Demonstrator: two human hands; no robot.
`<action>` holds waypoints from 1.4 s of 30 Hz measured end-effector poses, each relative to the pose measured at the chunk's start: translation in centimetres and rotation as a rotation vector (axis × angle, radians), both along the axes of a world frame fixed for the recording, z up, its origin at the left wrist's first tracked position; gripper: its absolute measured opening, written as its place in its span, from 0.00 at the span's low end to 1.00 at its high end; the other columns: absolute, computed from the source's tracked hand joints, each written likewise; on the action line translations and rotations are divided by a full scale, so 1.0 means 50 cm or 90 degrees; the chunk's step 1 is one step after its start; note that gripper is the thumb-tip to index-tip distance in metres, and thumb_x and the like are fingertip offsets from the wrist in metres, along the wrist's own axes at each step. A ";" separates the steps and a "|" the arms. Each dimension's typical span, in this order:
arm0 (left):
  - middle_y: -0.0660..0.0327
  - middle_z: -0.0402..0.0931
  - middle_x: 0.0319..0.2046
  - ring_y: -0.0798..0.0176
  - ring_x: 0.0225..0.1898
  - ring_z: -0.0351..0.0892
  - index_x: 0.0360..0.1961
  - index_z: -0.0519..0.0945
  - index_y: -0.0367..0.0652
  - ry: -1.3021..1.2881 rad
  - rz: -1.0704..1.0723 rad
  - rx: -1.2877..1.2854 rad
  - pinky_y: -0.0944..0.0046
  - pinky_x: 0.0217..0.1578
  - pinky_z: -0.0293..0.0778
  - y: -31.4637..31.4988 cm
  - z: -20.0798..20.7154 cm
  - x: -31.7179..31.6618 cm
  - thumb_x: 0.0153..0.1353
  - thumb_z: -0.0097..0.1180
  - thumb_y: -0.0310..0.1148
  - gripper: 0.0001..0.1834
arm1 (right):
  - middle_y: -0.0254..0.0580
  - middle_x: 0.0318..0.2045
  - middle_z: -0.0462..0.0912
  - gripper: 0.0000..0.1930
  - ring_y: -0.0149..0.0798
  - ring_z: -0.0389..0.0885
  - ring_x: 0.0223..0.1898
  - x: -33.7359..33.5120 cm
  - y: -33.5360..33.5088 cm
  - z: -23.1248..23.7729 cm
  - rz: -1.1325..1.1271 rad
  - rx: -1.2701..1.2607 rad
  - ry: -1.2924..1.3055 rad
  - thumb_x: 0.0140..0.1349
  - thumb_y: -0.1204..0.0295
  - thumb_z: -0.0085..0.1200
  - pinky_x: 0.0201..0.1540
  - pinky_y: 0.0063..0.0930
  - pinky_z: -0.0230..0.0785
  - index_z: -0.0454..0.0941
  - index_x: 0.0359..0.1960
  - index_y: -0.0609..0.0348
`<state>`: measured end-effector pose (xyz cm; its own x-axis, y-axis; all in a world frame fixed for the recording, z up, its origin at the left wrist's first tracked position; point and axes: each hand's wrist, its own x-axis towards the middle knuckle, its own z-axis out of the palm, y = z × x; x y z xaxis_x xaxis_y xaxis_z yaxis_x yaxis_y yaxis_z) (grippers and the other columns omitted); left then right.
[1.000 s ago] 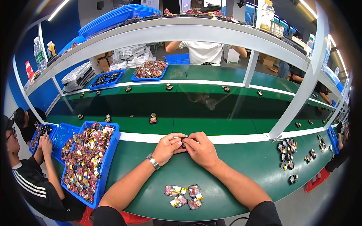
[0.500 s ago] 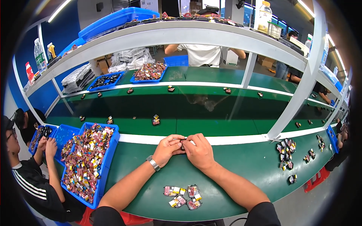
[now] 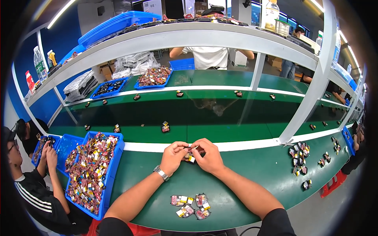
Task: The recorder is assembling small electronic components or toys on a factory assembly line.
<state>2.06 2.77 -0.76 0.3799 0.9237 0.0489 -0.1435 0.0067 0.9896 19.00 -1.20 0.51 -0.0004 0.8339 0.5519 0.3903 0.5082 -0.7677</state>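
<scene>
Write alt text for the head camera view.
Left hand and right hand pinch a small part together over a green workbench. Five finished pieces lie nearer the person; a blue bin of parts sits to the left.

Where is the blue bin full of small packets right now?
In the head view, the blue bin sits on the green table's left side, left of the left hand.

Both hands pinch a small packet point(image 3: 189, 155) with a yellow corner at the belt's white edge. Five flat red, pink and yellow packets point(image 3: 190, 205) lie clustered near the table's front. At left, a blue bin point(image 3: 115, 157) brims with colourful packets; more packets point(image 3: 300, 154) lie scattered at right.
</scene>
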 end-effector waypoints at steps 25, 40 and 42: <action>0.57 0.83 0.39 0.64 0.38 0.83 0.44 0.79 0.36 0.317 0.230 0.274 0.65 0.43 0.77 0.053 0.001 -0.048 0.59 0.59 0.28 0.12 | 0.47 0.34 0.81 0.04 0.38 0.86 0.32 0.125 0.091 -0.017 -0.282 -0.132 0.106 0.57 0.79 0.61 0.34 0.30 0.78 0.79 0.32 0.67; 0.51 0.76 0.40 0.47 0.45 0.78 0.38 0.77 0.38 0.768 0.346 0.321 0.50 0.44 0.74 0.191 0.005 0.024 0.50 0.66 0.55 0.29 | 0.45 0.45 0.78 0.11 0.49 0.75 0.49 0.095 0.065 -0.020 -0.243 0.185 -0.161 0.51 0.82 0.56 0.50 0.39 0.70 0.80 0.38 0.61; 0.51 0.76 0.40 0.47 0.45 0.77 0.38 0.78 0.39 0.748 0.352 0.326 0.51 0.44 0.74 0.184 0.003 0.015 0.50 0.67 0.52 0.27 | 0.42 0.44 0.78 0.11 0.46 0.77 0.47 0.084 0.056 -0.013 -0.188 0.178 -0.152 0.52 0.81 0.57 0.49 0.37 0.72 0.79 0.38 0.59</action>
<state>2.83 11.95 -0.60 0.0298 0.9423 0.3335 0.8973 -0.1722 0.4064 23.21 1.58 -0.17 0.0603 0.6374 0.7682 0.6980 0.5232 -0.4889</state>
